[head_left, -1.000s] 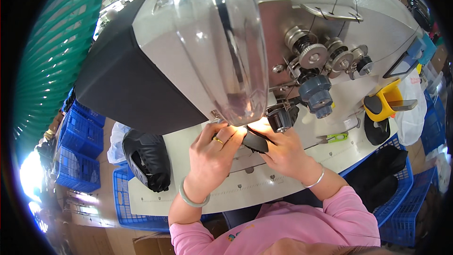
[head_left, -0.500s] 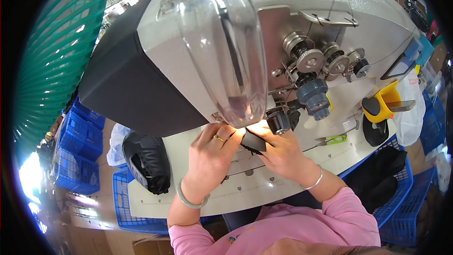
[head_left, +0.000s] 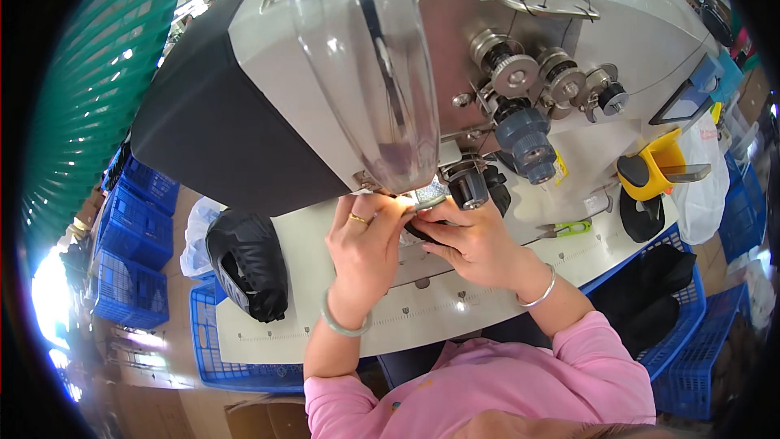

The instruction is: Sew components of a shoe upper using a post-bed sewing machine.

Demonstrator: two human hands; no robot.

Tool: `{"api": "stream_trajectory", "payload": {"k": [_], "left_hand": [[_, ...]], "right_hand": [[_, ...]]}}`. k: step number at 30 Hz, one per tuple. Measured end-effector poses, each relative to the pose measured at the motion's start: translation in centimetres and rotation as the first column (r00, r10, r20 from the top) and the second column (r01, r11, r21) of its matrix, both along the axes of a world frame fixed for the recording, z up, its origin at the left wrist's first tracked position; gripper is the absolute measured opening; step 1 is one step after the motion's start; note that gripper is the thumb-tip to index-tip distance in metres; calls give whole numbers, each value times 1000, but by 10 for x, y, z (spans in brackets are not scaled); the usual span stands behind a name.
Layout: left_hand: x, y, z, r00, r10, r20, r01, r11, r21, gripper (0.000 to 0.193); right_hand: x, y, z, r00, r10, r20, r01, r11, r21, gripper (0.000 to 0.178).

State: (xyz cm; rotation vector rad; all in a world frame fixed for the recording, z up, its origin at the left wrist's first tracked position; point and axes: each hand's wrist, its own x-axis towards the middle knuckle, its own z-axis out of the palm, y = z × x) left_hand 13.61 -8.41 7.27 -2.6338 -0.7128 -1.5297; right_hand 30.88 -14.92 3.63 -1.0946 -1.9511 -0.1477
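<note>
Under the head of a white sewing machine [head_left: 325,126], both my hands are at a small black piece of material with a grey edge [head_left: 429,204], probably part of a shoe upper. My left hand [head_left: 364,237] pinches its left side, fingers bent beside the lit needle area. From the right, my right hand [head_left: 478,245] grips the piece between thumb and fingers. The needle itself is hidden by the machine and my fingers. A black shoe upper [head_left: 258,256] lies left of my left hand on the white table [head_left: 309,301].
Green-handled thread snips [head_left: 565,229] lie right of my right hand, near a yellow holder [head_left: 668,153]. A blue crate [head_left: 691,309] with black pieces stands below the table's right edge. Blue crates [head_left: 130,289] and a green basket [head_left: 101,97] are at the left.
The black piece has turned, now showing a lighter edge and a grey surface. My right hand has moved slightly up and turned. The whole view has shifted a little.
</note>
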Motion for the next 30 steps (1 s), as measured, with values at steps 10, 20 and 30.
{"api": "stream_trajectory", "payload": {"k": [10, 20, 30], "left_hand": [[-12, 0, 5, 974, -16, -227, 58, 982, 180, 30], [-14, 4, 13, 958, -38, -285, 77, 989, 125, 32], [-17, 7, 16, 957, -39, -286, 75, 990, 116, 39]], "right_hand": [[-2, -12, 8, 991, -101, 88, 97, 994, 54, 36], [-1, -8, 7, 981, -139, 137, 122, 985, 125, 21], [-3, -7, 6, 984, -130, 122, 120, 989, 83, 29]]}}
